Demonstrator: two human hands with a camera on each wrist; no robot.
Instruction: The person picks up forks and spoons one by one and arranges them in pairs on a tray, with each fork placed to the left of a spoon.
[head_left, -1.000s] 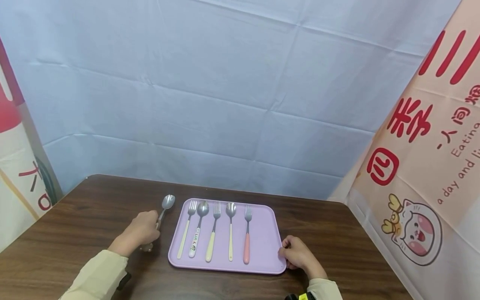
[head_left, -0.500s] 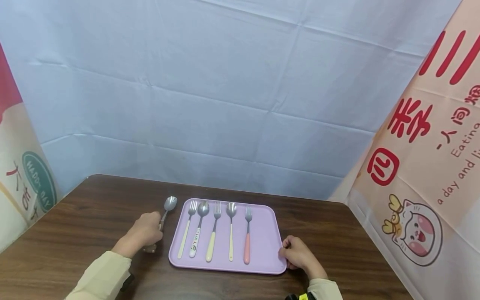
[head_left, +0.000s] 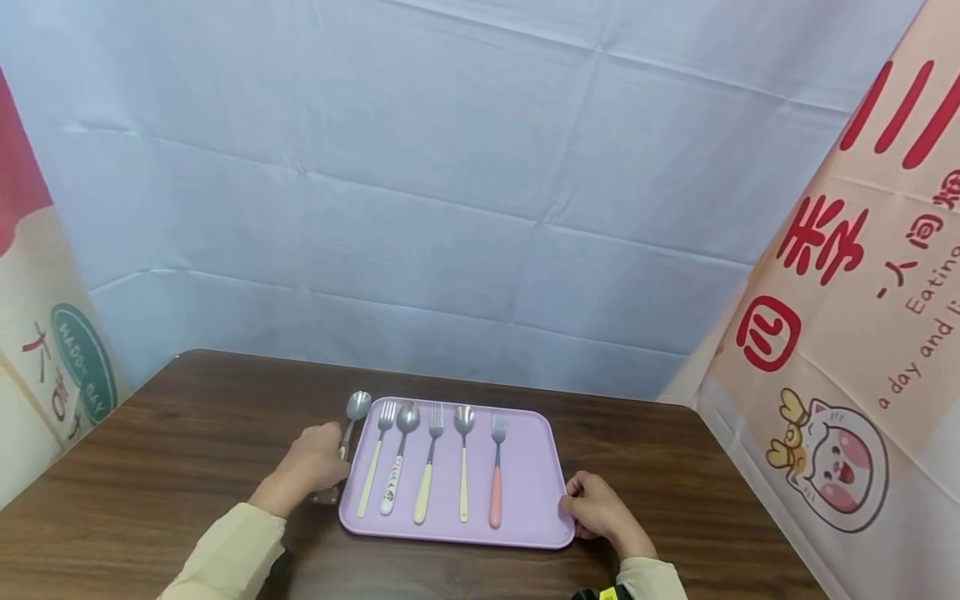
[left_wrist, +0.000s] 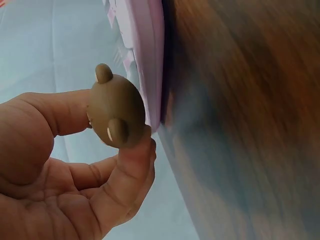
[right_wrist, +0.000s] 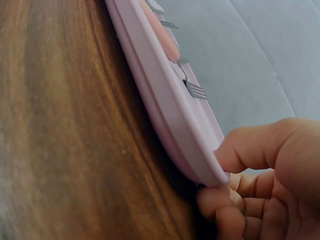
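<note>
My left hand (head_left: 311,461) pinches a spoon (head_left: 358,406) by its handle, beside the left edge of the lilac tray (head_left: 532,492). In the left wrist view the handle's end is a brown bear-head knob (left_wrist: 117,110) between thumb and fingers. The spoon's bowl points away, close to the tray's far left corner. My right hand (head_left: 596,507) grips the tray's near right corner, thumb on the rim and fingers beneath, as the right wrist view shows. Lying on the tray are a pink-handled fork (head_left: 496,492), a white patterned spoon (head_left: 392,479) and several pale-yellow-handled forks and spoons.
The tray rests on a dark wooden table (head_left: 225,400). Behind it hangs a pale blue cloth (head_left: 420,208). A printed banner (head_left: 832,367) hangs at the right and another printed cloth (head_left: 45,333) at the left.
My left hand has moved right with the spoon, bringing it from apart to the tray's left edge. My right hand stays at the tray's corner, and the cutlery on the tray keeps its arrangement.
</note>
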